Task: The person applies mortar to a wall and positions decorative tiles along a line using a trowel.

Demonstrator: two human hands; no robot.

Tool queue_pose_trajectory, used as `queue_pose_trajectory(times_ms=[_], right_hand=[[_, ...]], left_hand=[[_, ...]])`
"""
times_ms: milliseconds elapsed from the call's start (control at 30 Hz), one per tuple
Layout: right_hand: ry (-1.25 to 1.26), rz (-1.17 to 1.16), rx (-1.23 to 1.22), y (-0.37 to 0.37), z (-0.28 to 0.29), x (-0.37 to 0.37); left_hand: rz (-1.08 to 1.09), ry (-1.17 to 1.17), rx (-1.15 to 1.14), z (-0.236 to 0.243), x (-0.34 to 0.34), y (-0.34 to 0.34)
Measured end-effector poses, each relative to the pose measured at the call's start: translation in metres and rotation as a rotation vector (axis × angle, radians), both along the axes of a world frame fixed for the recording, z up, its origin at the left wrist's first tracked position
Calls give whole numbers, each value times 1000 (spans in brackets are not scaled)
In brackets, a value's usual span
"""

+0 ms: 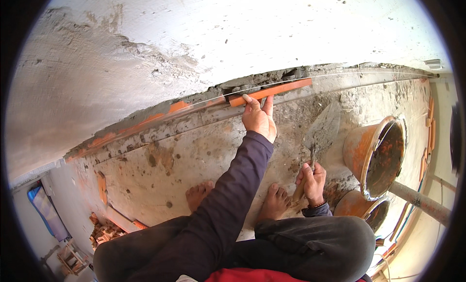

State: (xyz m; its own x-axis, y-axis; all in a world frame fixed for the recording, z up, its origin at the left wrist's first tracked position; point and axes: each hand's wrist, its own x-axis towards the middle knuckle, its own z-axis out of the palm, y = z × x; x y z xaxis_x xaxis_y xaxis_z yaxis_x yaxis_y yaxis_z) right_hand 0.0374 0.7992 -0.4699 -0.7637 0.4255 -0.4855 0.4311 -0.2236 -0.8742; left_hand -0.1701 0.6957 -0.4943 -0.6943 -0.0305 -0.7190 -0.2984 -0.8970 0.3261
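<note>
A narrow orange clay tile strip [284,89] is pinched between the thumb and fingers of my left hand [258,121], at the foot of the white wall [291,30]. Grey mortar [252,82] lies in lumps behind the strip, along the wall base. A thin white string [206,101] stretches along the wall close to the strip. Lower and to the right, my right hand [313,181] grips the handle of a trowel [324,127]. Its pointed blade is smeared with grey mortar and sits low over the floor; I cannot tell whether it touches.
Two mortar-stained buckets [357,146] stand right of the trowel, the nearer one partly behind a pole [422,203]. Orange strips [430,122] line the right wall. Broken pieces [108,232] lie heaped at lower left. My bare feet [274,202] are on the spattered floor [170,170].
</note>
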Motion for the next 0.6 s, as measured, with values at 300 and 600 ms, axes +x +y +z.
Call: queue_pose_trajectory(times_ms=[300, 600], right_hand=[[24, 97, 104, 1, 8, -5], [29, 390, 633, 13, 30, -12]], left_hand=[[-44, -172, -113, 16, -12, 2], [-254, -143, -184, 13, -13, -15]])
